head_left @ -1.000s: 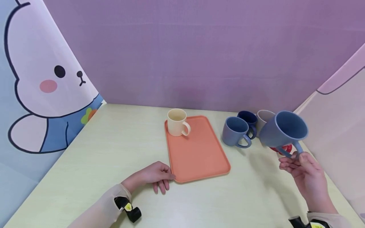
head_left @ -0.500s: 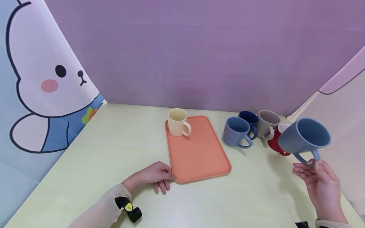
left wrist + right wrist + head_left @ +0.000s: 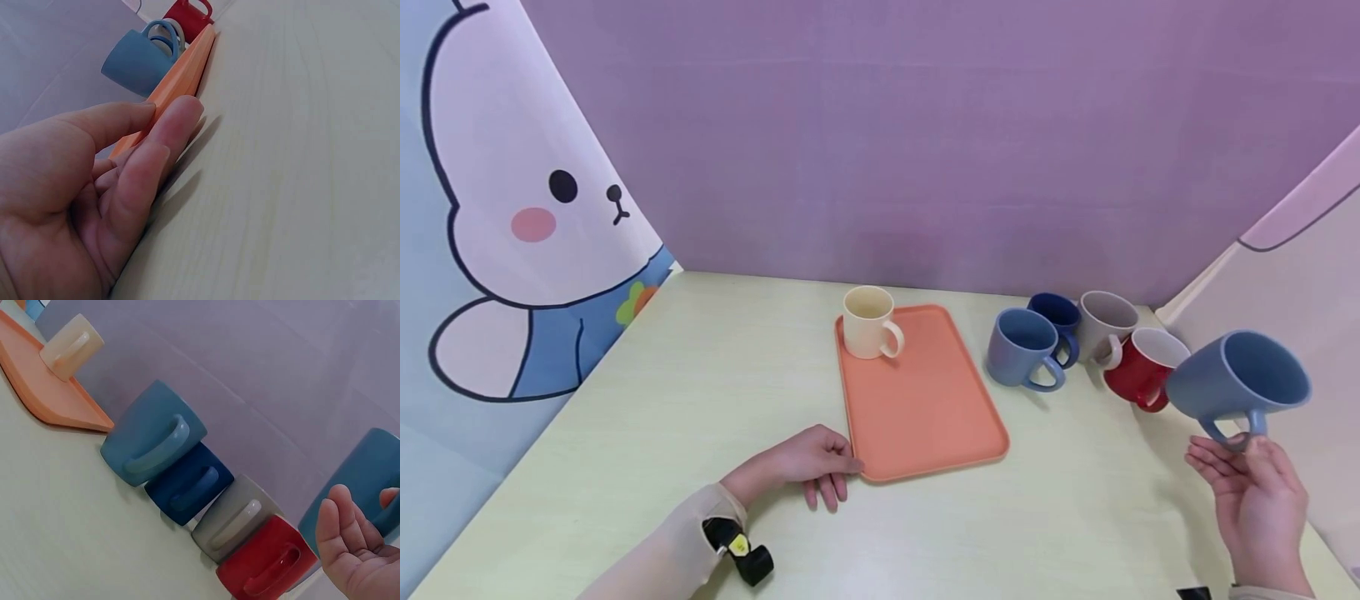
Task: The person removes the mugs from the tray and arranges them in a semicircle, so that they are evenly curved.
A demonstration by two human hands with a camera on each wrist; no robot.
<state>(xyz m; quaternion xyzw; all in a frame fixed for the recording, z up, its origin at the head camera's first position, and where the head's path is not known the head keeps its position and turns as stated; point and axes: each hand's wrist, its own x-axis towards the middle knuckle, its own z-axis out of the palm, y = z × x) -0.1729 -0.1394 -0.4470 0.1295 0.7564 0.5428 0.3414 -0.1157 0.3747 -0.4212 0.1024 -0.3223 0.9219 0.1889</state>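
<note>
My right hand [image 3: 1258,496] grips the handle of a blue mug [image 3: 1232,375] and holds it tilted above the table's right side. In the right wrist view this held mug [image 3: 356,475] is cut off by the frame edge. My left hand [image 3: 805,462] is at the near left corner of an orange tray [image 3: 925,408]. Thumb and forefinger pinch the tray's rim in the left wrist view. On the tray's far left corner stands a cream mug [image 3: 861,329] with its handle to the right.
Right of the tray, a second blue mug [image 3: 1011,354], a navy mug [image 3: 1054,308], a grey mug [image 3: 1097,321] and a red mug [image 3: 1135,371] stand close together. A purple backdrop [image 3: 887,150] rises behind the pale table [image 3: 737,350].
My right hand has carried the blue mug rightward and nearer to me, uncovering the grey and red mugs. My left hand stays at the tray corner.
</note>
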